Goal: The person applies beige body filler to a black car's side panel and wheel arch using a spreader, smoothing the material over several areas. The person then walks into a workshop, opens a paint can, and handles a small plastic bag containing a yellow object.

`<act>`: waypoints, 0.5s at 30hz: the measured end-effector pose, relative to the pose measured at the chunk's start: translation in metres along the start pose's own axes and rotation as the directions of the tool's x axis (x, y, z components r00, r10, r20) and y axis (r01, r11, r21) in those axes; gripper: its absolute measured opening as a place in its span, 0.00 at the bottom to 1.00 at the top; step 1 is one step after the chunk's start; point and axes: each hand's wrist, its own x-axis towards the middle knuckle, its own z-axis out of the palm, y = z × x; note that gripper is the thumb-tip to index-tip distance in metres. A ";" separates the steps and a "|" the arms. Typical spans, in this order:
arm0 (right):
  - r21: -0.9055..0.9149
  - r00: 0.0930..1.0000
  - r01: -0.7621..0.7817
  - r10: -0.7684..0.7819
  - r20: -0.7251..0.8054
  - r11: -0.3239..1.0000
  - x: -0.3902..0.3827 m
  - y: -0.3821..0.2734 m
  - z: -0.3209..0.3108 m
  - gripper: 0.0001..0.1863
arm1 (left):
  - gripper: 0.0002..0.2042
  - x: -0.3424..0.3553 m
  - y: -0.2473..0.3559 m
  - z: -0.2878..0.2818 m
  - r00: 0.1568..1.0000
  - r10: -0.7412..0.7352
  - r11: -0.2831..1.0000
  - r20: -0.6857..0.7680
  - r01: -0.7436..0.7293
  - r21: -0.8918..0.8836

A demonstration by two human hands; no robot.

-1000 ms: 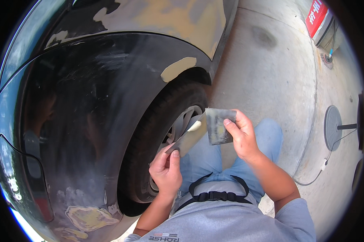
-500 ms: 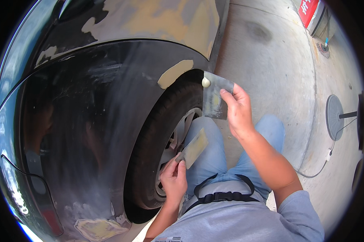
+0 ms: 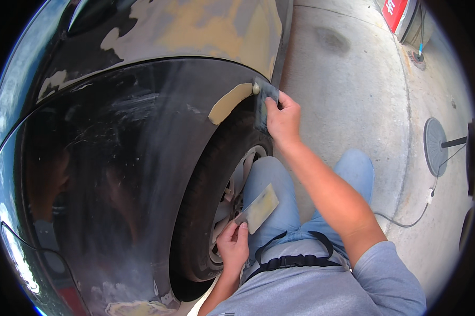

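Note:
My right hand (image 3: 282, 118) grips a flat grey spreader (image 3: 265, 113) upright at the arch of the dark car fender (image 3: 106, 131). A pale blob of filler (image 3: 256, 88) sits on its upper left corner, beside a smooth beige filler patch (image 3: 228, 104); I cannot tell if it touches the fender. Lower down, over my left thigh, my left hand (image 3: 233, 245) holds a second thin plate (image 3: 261, 206) smeared with yellowish filler, pinched at its lower end. The tire (image 3: 198, 210) and spoked wheel are just behind that hand.
A sanded panel (image 3: 195, 29) lies above the fender seam, and another filler patch (image 3: 135, 309) is low on the body. Concrete floor (image 3: 332, 84) lies to the right, with a round grey stand base (image 3: 433, 145), a cord (image 3: 401, 223), and a red-and-white object (image 3: 393, 13) at top right.
My right hand has moved up and left with its spreader to the arch, beside the beige patch. My left hand has dropped lower and shifted right, away from the other plate.

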 end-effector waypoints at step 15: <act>-0.100 0.960 0.268 -0.256 0.115 0.958 -0.032 -0.036 0.018 0.21 | 0.10 0.002 -0.013 -0.006 1.000 0.016 1.000 0.000 -0.015 -0.024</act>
